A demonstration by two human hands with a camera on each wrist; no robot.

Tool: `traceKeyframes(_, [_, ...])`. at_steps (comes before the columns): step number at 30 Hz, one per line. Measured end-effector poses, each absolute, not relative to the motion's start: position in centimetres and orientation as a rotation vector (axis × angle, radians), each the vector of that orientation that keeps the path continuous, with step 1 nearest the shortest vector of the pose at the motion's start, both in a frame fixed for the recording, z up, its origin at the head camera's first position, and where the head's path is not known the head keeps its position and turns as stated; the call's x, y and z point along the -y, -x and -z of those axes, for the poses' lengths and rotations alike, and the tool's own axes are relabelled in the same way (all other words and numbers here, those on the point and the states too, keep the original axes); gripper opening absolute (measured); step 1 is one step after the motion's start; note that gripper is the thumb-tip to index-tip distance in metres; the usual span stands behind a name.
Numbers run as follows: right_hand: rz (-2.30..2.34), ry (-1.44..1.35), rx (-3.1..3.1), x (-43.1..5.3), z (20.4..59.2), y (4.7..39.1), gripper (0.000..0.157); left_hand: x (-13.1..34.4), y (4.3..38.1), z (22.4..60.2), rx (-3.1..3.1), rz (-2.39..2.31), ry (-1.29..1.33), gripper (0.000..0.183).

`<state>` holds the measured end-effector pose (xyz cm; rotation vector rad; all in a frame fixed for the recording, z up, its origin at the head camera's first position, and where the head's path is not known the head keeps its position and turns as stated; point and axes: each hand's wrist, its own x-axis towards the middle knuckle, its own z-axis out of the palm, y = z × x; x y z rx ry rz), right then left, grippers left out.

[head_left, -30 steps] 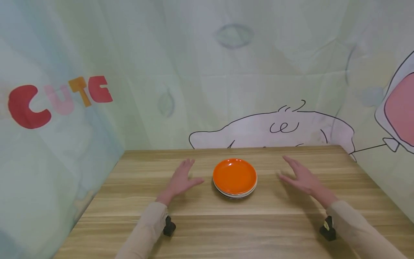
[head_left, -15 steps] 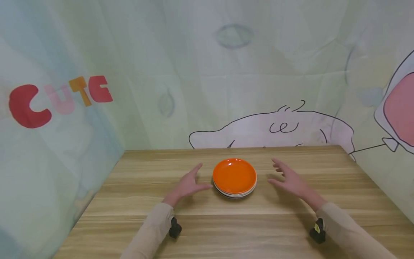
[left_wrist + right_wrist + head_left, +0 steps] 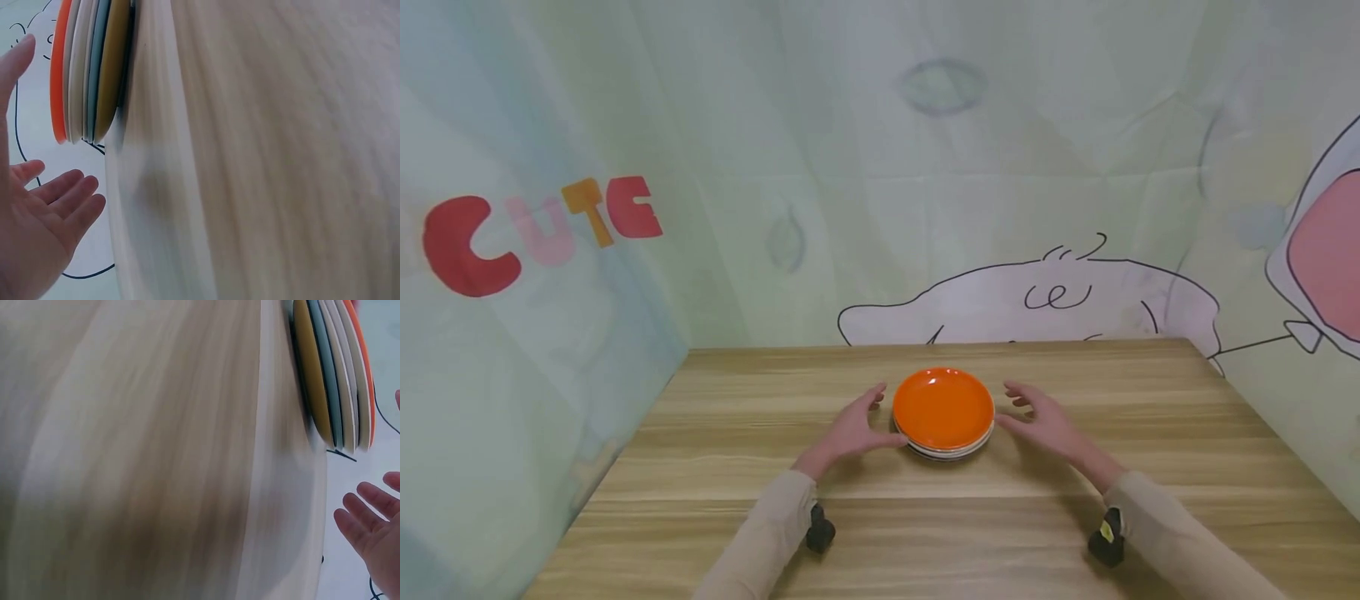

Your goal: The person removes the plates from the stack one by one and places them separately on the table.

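Observation:
A stack of several plates sits on the wooden table, its top one an orange plate point(image 3: 943, 408). Seen edge-on in the left wrist view, pale plates point(image 3: 80, 75), a teal plate point(image 3: 99, 75) and a mustard-yellow plate point(image 3: 114, 69) lie beneath the orange one. My left hand point(image 3: 853, 429) is at the stack's left side, fingers extended and thumb tip right at the near-left rim. On the opposite side my right hand point(image 3: 1047, 423) holds its fingers spread and slightly bent, thumb tip close to the right rim. Neither hand grips anything.
The wooden table point(image 3: 925, 533) spans the lower view, its far edge against a printed curtain point(image 3: 850, 167) with a cartoon figure and coloured letters. Each sleeve carries a small black device, one a left wrist device point(image 3: 820, 529), the other a right wrist device point(image 3: 1107, 537).
Both hands have moved inward toward the plate stack, the left one rightward and the right one leftward. The stack has stayed in place.

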<state>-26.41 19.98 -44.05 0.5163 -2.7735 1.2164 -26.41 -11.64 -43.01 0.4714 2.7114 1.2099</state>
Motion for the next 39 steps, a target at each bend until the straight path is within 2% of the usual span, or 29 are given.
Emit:
traceKeyframes(8, [-1.298, -0.431, 2.78, -18.3, 44.1, 26.5, 0.071, 11.1, 26.5, 43.2, -2.697, -1.217, -0.468, 0.098])
traceKeyframes(39, [-1.339, -0.267, 2.748, -16.1, 44.7, 26.8, 0.06, 10.1, 27.1, 43.6, -2.649, -1.261, -0.508, 0.093])
